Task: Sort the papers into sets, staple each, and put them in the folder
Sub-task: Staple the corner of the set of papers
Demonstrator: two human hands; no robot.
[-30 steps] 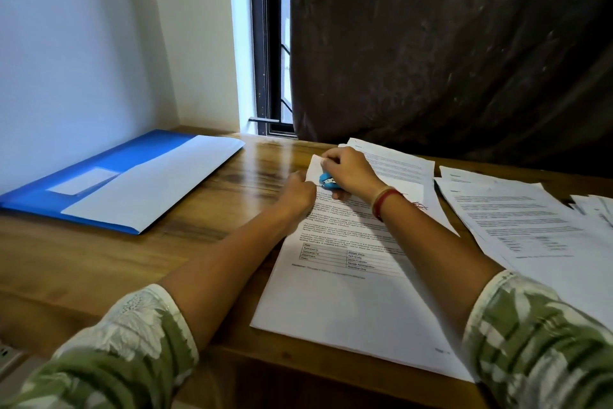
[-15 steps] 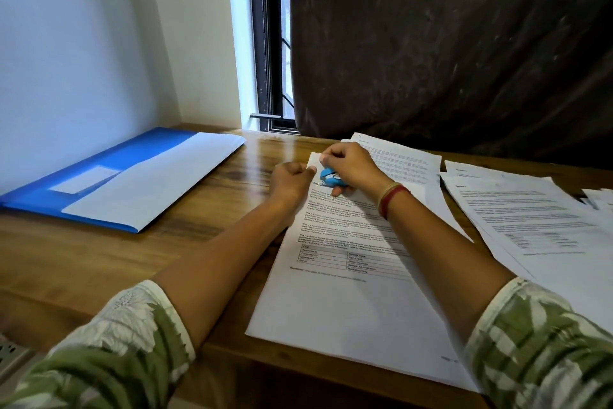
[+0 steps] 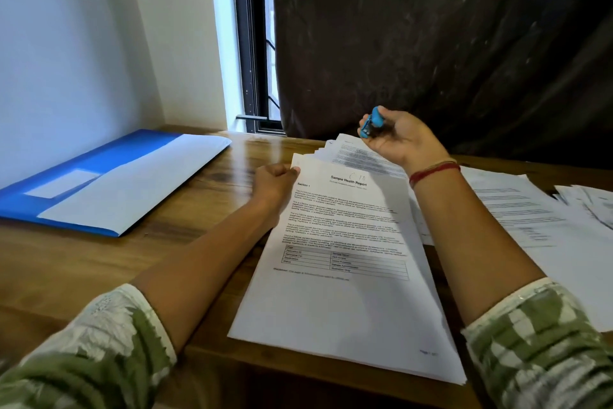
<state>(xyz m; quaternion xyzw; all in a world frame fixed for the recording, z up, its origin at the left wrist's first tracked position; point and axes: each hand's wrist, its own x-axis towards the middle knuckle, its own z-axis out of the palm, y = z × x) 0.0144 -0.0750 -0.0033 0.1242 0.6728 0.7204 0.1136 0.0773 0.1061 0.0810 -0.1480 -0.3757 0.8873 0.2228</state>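
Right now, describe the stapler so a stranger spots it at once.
Find the dark curtain behind the wooden desk. Before its lower edge the right hand hangs above the papers, gripping the stapler. It is small, bright blue and held aloft, unlike the big blue folder lying flat at far left.

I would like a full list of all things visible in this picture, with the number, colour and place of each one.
folder: one, blue, table's far left
white sheet: one, lying on the folder
paper set: one, white, printed, table centre
other papers: several, white, loose at the right
stapler: one, blue, in the right hand
table: one, brown wood
curtain: one, dark brown, behind the table
window: one, dark frame, left of the curtain
bracelet: one, red, right wrist
left hand: grips the paper set's far left corner
right hand: holds the stapler above the papers
sleeves: two, green and white
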